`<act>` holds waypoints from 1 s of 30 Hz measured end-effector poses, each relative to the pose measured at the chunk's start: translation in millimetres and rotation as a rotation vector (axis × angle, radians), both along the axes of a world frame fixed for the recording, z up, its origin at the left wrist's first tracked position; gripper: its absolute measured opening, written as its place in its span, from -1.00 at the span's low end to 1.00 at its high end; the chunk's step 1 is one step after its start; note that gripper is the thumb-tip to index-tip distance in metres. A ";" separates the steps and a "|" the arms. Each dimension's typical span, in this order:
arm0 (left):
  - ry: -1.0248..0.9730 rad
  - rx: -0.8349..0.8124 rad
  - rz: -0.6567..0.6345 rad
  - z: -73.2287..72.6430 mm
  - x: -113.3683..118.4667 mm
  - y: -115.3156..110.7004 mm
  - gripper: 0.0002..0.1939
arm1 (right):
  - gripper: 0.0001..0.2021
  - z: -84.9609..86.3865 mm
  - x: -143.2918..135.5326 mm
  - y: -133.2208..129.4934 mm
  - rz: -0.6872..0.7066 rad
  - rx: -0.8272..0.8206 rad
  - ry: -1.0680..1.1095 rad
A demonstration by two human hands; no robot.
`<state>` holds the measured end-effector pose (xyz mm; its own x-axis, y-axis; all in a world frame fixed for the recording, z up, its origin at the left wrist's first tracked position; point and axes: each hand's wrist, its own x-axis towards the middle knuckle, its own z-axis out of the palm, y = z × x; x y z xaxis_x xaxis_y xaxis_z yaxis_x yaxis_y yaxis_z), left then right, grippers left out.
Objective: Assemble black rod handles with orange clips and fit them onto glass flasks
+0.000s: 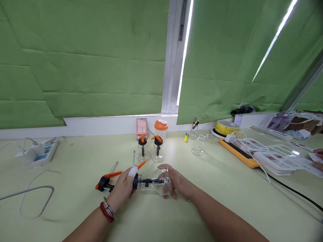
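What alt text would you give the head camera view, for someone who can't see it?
Two bare hands hold a clear glass bottle on its side over a pale green table: the left hand grips its black cap, the right hand cups its base. Two similar capped bottles stand behind, a loose orange-handled pump part lies to the left, and green blinds cover the window.

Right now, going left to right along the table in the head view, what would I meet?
Power strip → left hand → clear bottle held sideways → right hand → empty clear jar → yellow round tin → stacked cards.
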<state>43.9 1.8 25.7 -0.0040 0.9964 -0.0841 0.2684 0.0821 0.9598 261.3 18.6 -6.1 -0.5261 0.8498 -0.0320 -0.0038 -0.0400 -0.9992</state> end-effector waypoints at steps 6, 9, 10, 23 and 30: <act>-0.056 -0.073 0.114 -2.0 -2.4 4.9 -0.64 | -0.44 7.5 2.9 -1.9 -0.061 0.210 0.039; -0.081 -0.083 0.138 -1.6 -3.5 5.8 -0.65 | -0.30 9.0 7.4 -2.2 0.061 0.176 0.085; -0.083 -0.083 0.138 -1.4 -3.6 5.7 -0.64 | -0.22 8.9 8.5 -2.1 0.085 0.152 0.096; -0.104 -0.108 0.150 2.2 1.1 1.1 -0.63 | -0.34 -0.1 9.8 7.6 0.017 0.068 -0.003; -0.060 -0.068 0.131 3.4 2.7 -0.8 -0.62 | -0.33 -4.0 7.2 7.9 0.002 -0.016 -0.087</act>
